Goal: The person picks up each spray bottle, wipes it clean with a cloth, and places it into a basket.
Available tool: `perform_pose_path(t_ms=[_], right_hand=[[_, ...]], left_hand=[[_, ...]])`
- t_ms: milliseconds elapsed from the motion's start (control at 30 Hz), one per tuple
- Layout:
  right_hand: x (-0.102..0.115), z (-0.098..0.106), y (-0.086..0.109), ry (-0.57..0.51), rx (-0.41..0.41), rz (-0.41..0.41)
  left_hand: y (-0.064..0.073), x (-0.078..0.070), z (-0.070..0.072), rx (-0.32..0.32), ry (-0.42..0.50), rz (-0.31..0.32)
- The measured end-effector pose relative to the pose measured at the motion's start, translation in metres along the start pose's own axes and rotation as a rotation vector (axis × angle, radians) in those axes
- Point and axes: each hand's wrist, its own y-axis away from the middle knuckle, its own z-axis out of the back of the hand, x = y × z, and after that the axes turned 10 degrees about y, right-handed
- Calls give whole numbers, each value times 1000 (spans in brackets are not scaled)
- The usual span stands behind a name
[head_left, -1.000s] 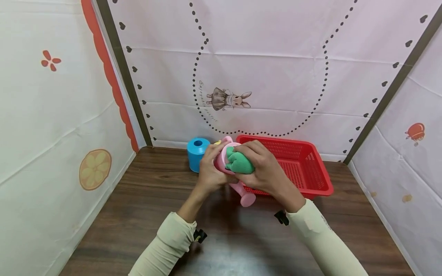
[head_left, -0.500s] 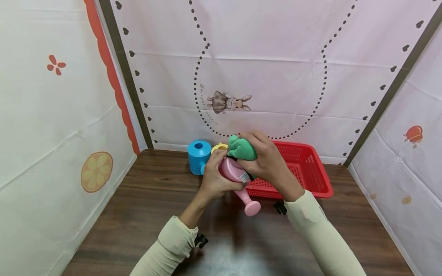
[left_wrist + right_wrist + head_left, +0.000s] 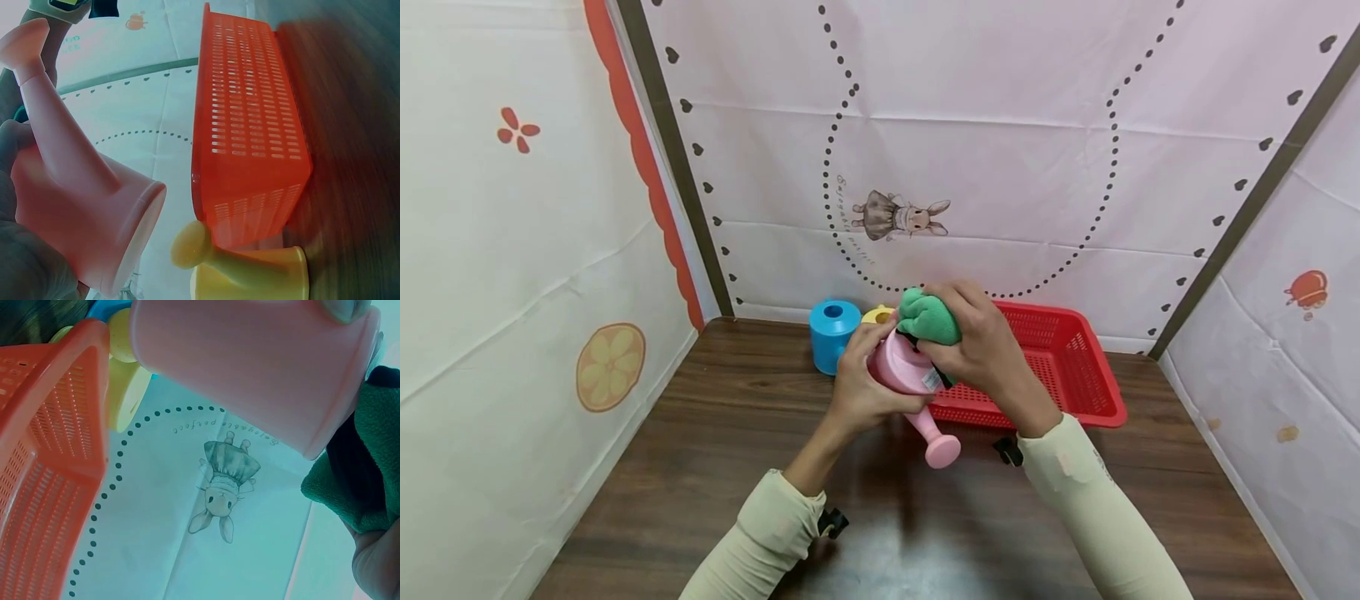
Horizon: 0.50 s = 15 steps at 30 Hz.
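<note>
My left hand [image 3: 861,379] grips a pink watering can [image 3: 898,367] by its body, raised above the table and tilted. Its long spout with a round head [image 3: 942,451] points toward me. A pale label sticks to the can. My right hand [image 3: 981,342] holds a bunched green cloth [image 3: 929,320] with a dark part against the can's upper side. From the right wrist view, the green cloth [image 3: 381,444] lies at one end of the pink can [image 3: 250,362]. The left wrist view has the can's spout [image 3: 69,131] and body, with part of my left hand [image 3: 28,256] round it.
Behind the right hand stands a red perforated basket [image 3: 1075,367] on the wooden table [image 3: 737,433]. A blue watering can [image 3: 832,342] and a yellow one [image 3: 878,315] stand left of it. Printed cloth walls [image 3: 985,183] enclose the back and sides.
The pink can has turned in my left hand, so a labelled face shows instead of its opening. My right hand has shifted the green cloth from the opening to the can's far upper edge.
</note>
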Motion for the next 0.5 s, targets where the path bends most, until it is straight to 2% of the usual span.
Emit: perform_pose_path(t_ms=[267, 367, 500], right_hand=[[1, -5, 5, 14, 1, -23], [1, -5, 10, 28, 4, -38], [0, -1, 15, 55, 0, -62]], left_hand=[[3, 1, 4, -15, -13, -22], [5, 2, 5, -26, -24, -10], [3, 1, 9, -78, -36, 13]])
